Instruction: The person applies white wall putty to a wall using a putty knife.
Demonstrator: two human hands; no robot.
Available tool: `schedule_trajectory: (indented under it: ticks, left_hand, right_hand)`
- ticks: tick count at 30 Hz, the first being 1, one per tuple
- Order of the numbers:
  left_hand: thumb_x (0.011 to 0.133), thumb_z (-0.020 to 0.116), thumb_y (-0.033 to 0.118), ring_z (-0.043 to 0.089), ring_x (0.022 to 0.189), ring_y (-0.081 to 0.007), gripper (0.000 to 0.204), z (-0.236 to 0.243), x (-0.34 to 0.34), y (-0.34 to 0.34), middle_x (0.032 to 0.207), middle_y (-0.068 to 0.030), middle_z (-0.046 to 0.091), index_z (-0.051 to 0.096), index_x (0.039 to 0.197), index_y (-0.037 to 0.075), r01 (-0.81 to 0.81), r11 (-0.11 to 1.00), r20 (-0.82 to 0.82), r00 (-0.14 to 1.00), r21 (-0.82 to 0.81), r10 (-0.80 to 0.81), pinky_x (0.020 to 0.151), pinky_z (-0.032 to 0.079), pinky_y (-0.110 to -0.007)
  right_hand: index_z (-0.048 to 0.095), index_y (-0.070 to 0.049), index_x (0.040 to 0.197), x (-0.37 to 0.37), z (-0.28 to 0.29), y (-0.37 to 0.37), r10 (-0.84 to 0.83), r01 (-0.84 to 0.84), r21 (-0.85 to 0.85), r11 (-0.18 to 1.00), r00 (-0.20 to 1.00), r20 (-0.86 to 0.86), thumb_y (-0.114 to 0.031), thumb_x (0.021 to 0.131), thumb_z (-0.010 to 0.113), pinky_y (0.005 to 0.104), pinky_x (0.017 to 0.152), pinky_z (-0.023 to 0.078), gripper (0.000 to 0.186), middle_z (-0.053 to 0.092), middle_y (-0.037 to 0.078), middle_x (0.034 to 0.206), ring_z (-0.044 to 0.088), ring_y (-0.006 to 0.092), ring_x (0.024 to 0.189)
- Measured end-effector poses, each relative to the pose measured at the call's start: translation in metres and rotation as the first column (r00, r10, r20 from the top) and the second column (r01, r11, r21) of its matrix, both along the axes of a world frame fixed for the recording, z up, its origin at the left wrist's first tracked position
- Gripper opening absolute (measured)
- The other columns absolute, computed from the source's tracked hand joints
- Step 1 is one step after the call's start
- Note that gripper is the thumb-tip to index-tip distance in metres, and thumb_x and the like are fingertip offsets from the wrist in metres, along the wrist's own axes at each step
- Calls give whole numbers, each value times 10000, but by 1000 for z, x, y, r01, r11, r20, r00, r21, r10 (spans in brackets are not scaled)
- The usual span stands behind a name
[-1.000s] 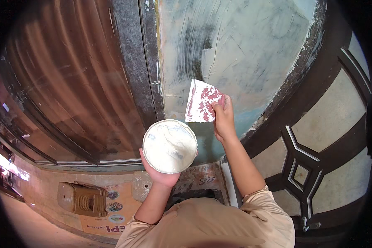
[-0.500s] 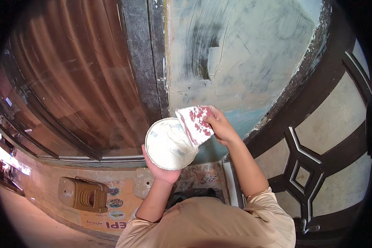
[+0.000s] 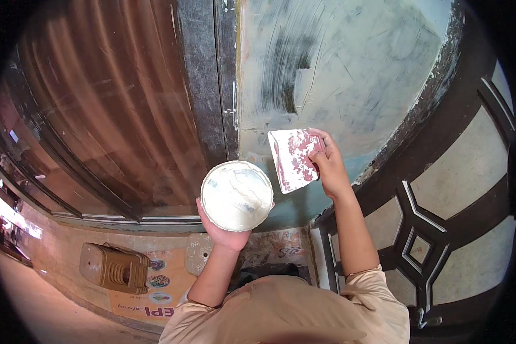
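Observation:
My left hand (image 3: 226, 234) cups a round tub (image 3: 237, 195) from below, its fingers mostly hidden under it. White, creamy paste coats the inside of the tub. My right hand (image 3: 330, 166) pinches a flat red putty spreader (image 3: 304, 153) by its right side, thumb on top. White paste is smeared over the spreader, thickest along its left edge. The spreader is apart from the tub, up and to its right, and in front of the wall (image 3: 350, 86). That wall is pale blue-grey with dark brushed streaks and scratches; whether the spreader touches it I cannot tell.
A dark wooden post (image 3: 203, 74) and a glazed panel with brown curtain (image 3: 109, 86) stand left of the wall. On the right is a dark door with pale panels (image 3: 464, 155). A brown plastic stool (image 3: 112, 268) and a printed banner (image 3: 157, 295) are on the floor.
My right hand has lifted the spreader off the tub's rim, moving it up and right toward the wall. The left hand still holds the tub in nearly the same place.

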State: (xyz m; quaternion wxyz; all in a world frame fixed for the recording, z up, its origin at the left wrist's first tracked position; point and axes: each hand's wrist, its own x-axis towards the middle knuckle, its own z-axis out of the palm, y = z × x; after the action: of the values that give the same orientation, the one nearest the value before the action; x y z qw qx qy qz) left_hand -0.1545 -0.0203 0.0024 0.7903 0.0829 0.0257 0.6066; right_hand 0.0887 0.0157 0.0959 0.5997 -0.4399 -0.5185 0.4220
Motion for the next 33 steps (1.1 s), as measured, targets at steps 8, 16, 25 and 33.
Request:
schedule_trajectory:
  ticks: [8,16,25,33]
  left_hand:
    - [938,336,736,376,1454,-307,794,6,4,-3,1603,-23,380,388,1549,230,-69,998,-48,996,2,69,1194,303,-512]
    - [952,312,721,404,1439,-303,790,8,3,-1,1590,-20,400,375,1555,215,-34,999,-48,998,29,35,1186,321,-493]
    - [946,302,738,397,1440,-324,800,12,17,-3,1587,-27,399,375,1550,218,-13,998,-103,995,-67,6,1161,325,-576]
    - [953,238,731,381,1456,-307,796,17,13,-4,1599,-16,384,360,1565,236,-64,995,-157,986,-79,51,1181,311,-511]
  right_hand:
    - [332,-50,1424,-28,-1,-13,-118,94,260,961,990,79,-12,992,545,302,878,514,483,641,125,1159,629,139,1005]
    - [576,-75,1301,-36,22,-10,-186,-62,424,903,835,519,-64,914,598,363,830,537,389,697,181,1060,702,287,896]
    - [580,-64,1277,-82,61,10,-112,-258,269,928,495,861,-107,841,583,506,759,528,438,691,244,915,668,452,834]
    - [558,-43,1297,-102,50,-3,55,-345,135,929,489,870,-115,835,578,523,794,530,468,695,257,898,670,461,830]
